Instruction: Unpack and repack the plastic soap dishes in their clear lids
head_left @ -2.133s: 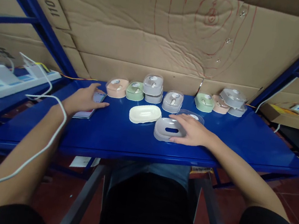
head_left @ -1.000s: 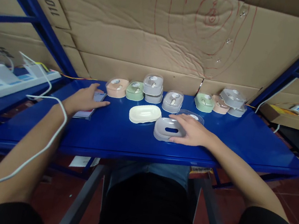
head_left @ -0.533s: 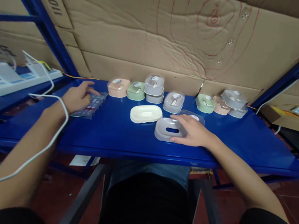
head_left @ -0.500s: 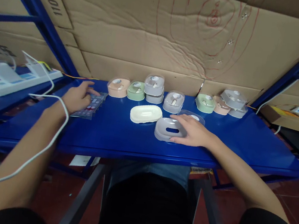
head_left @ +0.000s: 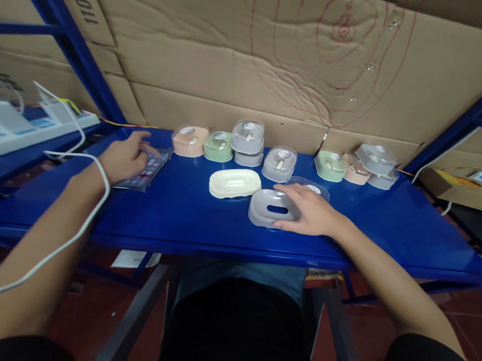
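Observation:
My left hand (head_left: 124, 156) is over a phone (head_left: 147, 173) with a lit screen, its fingers stretched out and spread. My right hand (head_left: 313, 211) grips the right end of a grey oval soap box base (head_left: 258, 212), thumb along the front and fingers over the back rim. An oval slot shows the blue table through the base. Just left of it lies a shallow cream tray (head_left: 234, 184). Behind my right hand a clear lid (head_left: 319, 189) is partly hidden by the fingers.
Lidded soap boxes line the back of the blue table (head_left: 180, 219): a peach one (head_left: 189, 142), a green one (head_left: 219, 148), stacked grey ones (head_left: 248, 136) and more at right. A white cable (head_left: 95, 206) crosses my left forearm. A power strip (head_left: 33, 132) lies at left.
The view has shifted very slightly. Both hands and the things on the table stay where they were.

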Action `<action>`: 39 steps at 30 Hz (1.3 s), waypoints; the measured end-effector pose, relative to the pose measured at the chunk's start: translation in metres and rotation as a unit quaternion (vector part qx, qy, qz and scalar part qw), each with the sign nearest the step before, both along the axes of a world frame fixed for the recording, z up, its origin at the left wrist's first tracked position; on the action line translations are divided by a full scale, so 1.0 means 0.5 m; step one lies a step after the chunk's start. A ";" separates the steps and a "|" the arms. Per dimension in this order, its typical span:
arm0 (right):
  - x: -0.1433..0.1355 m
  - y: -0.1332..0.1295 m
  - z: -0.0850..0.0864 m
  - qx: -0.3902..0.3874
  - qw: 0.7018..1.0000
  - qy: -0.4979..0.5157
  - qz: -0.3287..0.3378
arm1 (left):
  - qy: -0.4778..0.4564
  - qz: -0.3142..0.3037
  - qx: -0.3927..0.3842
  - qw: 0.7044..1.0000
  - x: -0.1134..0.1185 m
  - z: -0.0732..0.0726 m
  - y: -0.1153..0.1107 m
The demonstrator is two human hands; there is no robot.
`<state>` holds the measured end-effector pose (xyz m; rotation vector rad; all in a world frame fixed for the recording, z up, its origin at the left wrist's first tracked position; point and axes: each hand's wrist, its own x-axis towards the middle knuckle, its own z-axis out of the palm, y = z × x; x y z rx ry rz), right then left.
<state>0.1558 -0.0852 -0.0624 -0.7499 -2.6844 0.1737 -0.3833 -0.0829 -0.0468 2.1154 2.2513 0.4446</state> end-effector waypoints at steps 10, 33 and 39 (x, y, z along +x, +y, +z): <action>0.003 -0.001 -0.003 0.003 1.000 0.001 0.004 | -0.026 0.013 0.031 0.999 -0.009 -0.012 0.003; 0.105 0.122 -0.016 -0.049 0.979 -0.023 -0.197 | -0.038 0.025 0.070 0.997 0.011 -0.019 0.003; 0.114 0.130 -0.021 -0.037 0.980 -0.045 -0.188 | -0.038 0.019 0.078 0.996 0.013 -0.015 -0.004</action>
